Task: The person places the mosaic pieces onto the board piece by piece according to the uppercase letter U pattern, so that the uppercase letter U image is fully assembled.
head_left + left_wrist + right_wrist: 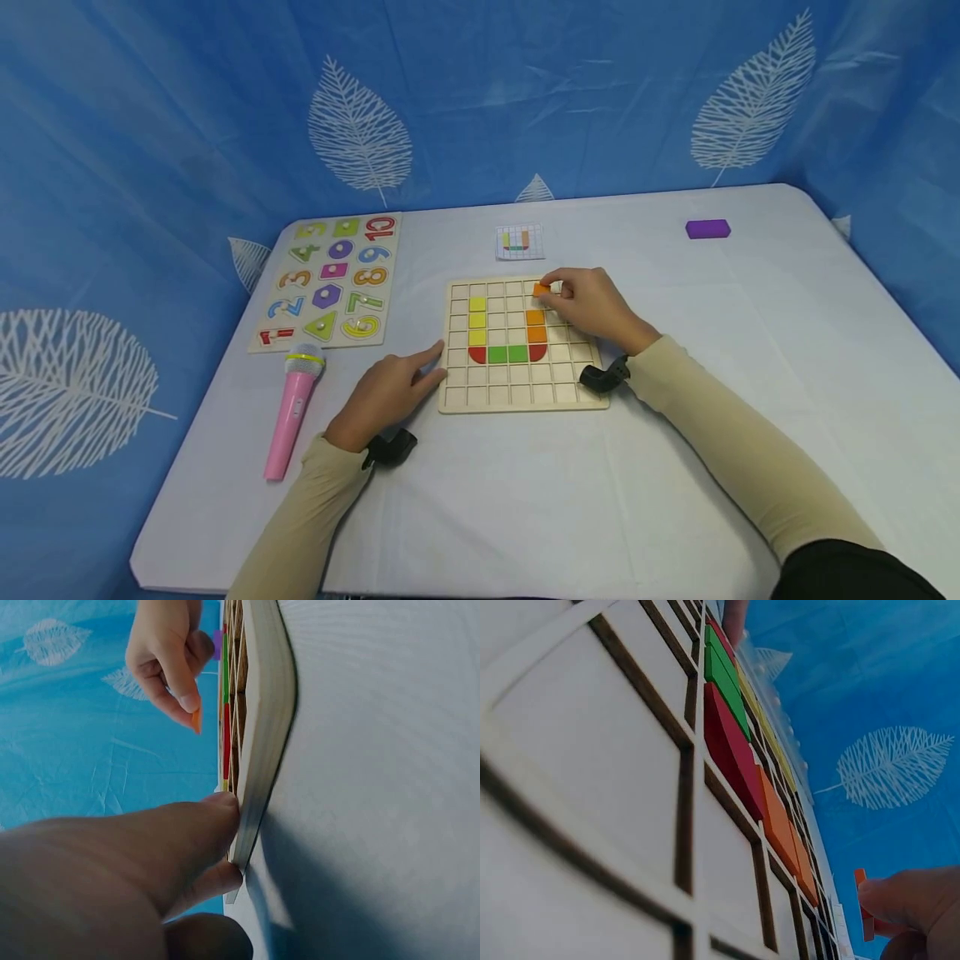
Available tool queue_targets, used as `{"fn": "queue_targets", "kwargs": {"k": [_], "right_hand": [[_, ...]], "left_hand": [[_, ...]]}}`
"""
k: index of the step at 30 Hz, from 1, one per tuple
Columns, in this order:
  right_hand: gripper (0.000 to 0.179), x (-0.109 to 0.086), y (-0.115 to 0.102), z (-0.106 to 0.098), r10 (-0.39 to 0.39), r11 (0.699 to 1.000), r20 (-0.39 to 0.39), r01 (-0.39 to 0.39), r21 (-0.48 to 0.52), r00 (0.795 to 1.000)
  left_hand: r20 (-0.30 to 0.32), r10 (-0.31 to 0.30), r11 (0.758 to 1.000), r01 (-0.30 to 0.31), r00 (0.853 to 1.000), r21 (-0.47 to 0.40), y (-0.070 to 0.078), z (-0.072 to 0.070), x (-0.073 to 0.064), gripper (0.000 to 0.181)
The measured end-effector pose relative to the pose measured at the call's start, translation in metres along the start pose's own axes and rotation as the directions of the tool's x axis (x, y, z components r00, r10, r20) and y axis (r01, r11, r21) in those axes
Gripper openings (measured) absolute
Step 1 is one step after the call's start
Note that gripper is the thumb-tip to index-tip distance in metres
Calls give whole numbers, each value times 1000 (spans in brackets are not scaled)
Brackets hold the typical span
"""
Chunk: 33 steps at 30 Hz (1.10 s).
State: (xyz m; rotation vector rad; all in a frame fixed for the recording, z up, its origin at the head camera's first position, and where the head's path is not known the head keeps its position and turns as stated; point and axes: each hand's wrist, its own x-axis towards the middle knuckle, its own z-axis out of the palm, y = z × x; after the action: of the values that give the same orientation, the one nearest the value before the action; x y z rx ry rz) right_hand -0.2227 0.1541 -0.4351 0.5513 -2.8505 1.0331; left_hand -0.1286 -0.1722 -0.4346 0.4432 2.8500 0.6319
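A wooden grid board (457, 397) lies in the middle of the table. Yellow tiles (477, 321) run down its left side, green tiles (507, 354) and two red rounded tiles form the bottom row, and two orange tiles (536, 327) stand in a column at the right. My right hand (592, 307) pinches another orange tile (541, 289) between thumb and fingertips over the upper part of that column; in the right wrist view this tile (864, 904) is raised off the board. With thumb and fingers spread, my left hand (386, 393) touches the board's left edge.
Behind the board lies a small pattern card (519, 242) showing a similar coloured shape. A number-and-shape puzzle board (330, 283) is at the back left, with a pink toy microphone (292, 417) in front of it. Far right at the back sits a purple block (707, 229).
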Motion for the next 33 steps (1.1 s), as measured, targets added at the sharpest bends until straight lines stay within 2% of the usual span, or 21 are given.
{"fn": "queue_targets", "kwargs": {"k": [7, 15, 33], "right_hand": [[31, 1, 0, 6, 2, 1000, 45, -3, 20, 999], [32, 3, 1, 9, -41, 999, 69, 41, -2, 997], [32, 3, 2, 12, -49, 999, 69, 50, -14, 996]], "left_hand": [[0, 4, 1000, -4, 1000, 0, 2, -1, 1, 57], [-14, 18, 1000, -18, 1000, 1, 1, 0, 0, 56], [-8, 15, 1000, -15, 1000, 2, 0, -1, 1, 55]]}}
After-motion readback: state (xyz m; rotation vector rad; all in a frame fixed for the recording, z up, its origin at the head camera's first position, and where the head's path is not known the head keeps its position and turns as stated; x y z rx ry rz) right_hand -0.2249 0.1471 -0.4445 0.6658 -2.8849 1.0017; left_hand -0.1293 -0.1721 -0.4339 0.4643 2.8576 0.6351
